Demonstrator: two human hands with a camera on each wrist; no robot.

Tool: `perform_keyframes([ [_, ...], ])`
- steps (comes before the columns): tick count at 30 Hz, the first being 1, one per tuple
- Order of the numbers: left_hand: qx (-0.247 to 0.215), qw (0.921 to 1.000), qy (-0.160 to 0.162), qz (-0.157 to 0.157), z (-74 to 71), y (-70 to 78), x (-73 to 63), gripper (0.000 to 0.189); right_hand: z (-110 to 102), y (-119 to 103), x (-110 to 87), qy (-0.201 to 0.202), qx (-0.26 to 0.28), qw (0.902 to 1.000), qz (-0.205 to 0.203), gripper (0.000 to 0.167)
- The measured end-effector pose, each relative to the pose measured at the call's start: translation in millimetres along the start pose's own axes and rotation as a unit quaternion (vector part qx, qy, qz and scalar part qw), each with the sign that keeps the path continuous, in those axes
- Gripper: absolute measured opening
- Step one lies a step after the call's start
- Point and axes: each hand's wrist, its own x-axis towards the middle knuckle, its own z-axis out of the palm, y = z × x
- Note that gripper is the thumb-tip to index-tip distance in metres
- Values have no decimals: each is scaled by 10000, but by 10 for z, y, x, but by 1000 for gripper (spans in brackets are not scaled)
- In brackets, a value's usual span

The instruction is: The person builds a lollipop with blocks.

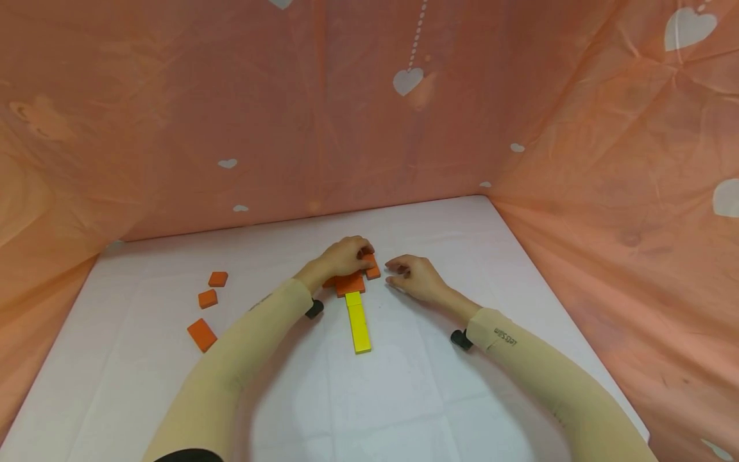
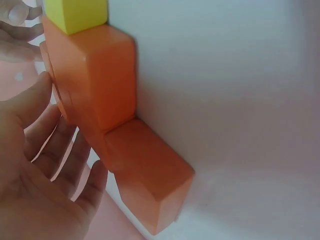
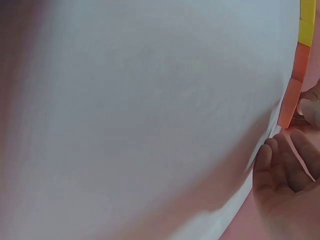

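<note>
While the left hand (image 1: 346,255) pinches an orange block (image 1: 373,269) at the right of the orange cluster (image 1: 351,286) on the white counter (image 1: 404,410), the right hand (image 1: 420,279) is near it — fingers parted, loosely curved. Yellow pieces (image 1: 359,328) adjoin the cluster's near side. The right sleeve (image 1: 537,366) seems to read "Let's Slim" — the left sleeve (image 1: 231,366) bears print too small to read.

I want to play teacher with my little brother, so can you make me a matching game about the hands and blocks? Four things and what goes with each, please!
Column one:
1. Left hand
2. Longest block
3. Right hand
4. Biggest scattered block

Column two:
A. Yellow
B. Holding nothing
C. Orange, on the left side of the table
D. Holding an orange block

Right pairs: 1-D, 2-A, 3-B, 4-C
</note>
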Motion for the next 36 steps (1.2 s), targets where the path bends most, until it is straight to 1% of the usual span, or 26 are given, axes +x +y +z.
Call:
perform_keyframes([
  [5, -236, 9997, -39, -46, -24, -4, 7, 37, 37, -2, 20, -44, -48, 9999, -103, 36],
  [10, -463, 9989, -92, -36, -28, -28, 12, 36, 98, -31, 78, -71, -98, 9988, -477, 33],
  [13, -564, 9983, -132, -35, -31, -38, 9, 36, 125, -52, 106, -27, -175, 9980, -615, 30],
  [16, -591, 9981, -161, 14, -34, -53, 6, 35, 142, -76, 119, 15, -230, 9980, -587, 28],
  [19, -630, 9978, -174, 84, -44, -75, -9, 34, 154, -100, 131, 23, -245, 9986, -475, 27],
  [22, -747, 9971, -103, 94, -72, -102, -49, 35, 170, -113, 152, 31, -298, 9987, -405, 26],
  [26, -914, 9956, 192, 84, -138, -151, -158, 36, 185, -119, 185, 69, -393, 9986, -342, 26],
  [28, -884, 9953, 377, 126, -176, -183, -241, 37, 191, -115, 201, 80, -422, 9986, -312, 26],
  [32, -575, 9962, 639, 163, -226, -263, -455, 40, 205, -115, 217, 61, -472, 9986, -233, 26],
  [36, -183, 9972, 683, 229, -219, -364, -665, 46, 215, -120, 224, 33, -465, 9988, -175, 28],
])
